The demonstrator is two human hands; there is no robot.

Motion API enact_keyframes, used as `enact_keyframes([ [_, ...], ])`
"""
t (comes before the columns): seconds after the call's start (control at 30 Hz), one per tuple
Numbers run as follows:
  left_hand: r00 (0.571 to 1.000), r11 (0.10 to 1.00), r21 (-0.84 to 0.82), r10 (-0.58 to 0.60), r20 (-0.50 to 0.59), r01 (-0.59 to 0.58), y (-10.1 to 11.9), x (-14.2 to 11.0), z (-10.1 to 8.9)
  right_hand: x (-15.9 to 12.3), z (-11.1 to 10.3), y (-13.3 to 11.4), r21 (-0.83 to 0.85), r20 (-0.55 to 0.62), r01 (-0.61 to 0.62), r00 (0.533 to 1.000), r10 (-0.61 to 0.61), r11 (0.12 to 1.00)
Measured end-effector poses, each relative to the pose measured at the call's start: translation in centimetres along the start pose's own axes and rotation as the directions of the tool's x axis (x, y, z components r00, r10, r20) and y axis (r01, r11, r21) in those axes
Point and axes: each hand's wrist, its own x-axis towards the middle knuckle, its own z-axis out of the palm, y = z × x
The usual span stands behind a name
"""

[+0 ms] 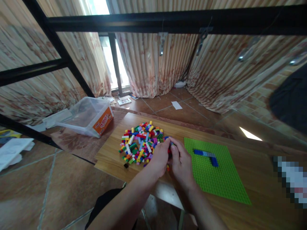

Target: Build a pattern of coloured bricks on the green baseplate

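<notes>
Two bare hands meet in the head view, the left hand (161,158) and the right hand (181,156), low over the table (112,158), between the pile of bricks (141,143) and the green baseplate (220,183). The fingers of both are curled inward and brought close to each other, tips near tips; a little blue and red shows among them, but the hands hide most of it, so I cannot tell which fingers pinch which piece, or whether some of that colour belongs to bricks lying behind. Probably the hands come together like this because small pieces need support from two sides. The pile lies at the left hand and the baseplate just beside the right hand, perhaps so that both are within short reach. On the baseplate, a blue brick (198,152), a pale brick (209,154) and another blue brick (214,162) form a bent line, with uncovered studs around it, mostly on the near side. The near table edge passes under the forearms, so a piece that slips toward the body could fall to the floor; one black brick (126,165) sits apart, close to this edge. Beyond the left end, the transparent box (81,113) stands on the mat (81,145), well apart from the hands, leaving their sideways room free.
</notes>
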Motion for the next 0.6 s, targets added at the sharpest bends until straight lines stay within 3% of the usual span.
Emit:
enact_keyframes([
  [0.17, 0.998, 0.998, 0.010, 0.068, -0.006, -0.068, -1.2, 0.3, 1.1, 0.0, -0.2, -0.4, 0.074, -0.115, -0.025, 0.993, 0.034, 0.997],
  [0.33, 0.993, 0.989, 0.093, 0.116, 0.024, -0.117, -1.5, 0.2, 1.7, 0.2, -0.2, -0.6, 0.204, -0.196, -0.134, 0.965, 0.175, 0.970],
  [0.47, 0.978, 0.969, 0.131, 0.209, 0.021, -0.210, -1.9, 0.0, 2.1, 0.4, -0.1, -0.1, 0.409, -0.234, -0.195, 0.922, 0.309, 0.891],
  [0.6, 0.999, 0.998, -0.041, 0.041, 0.009, -0.041, -1.6, -0.1, 2.4, 0.6, -0.3, 0.1, 0.626, -0.099, -0.311, 0.878, 0.468, 0.715],
])
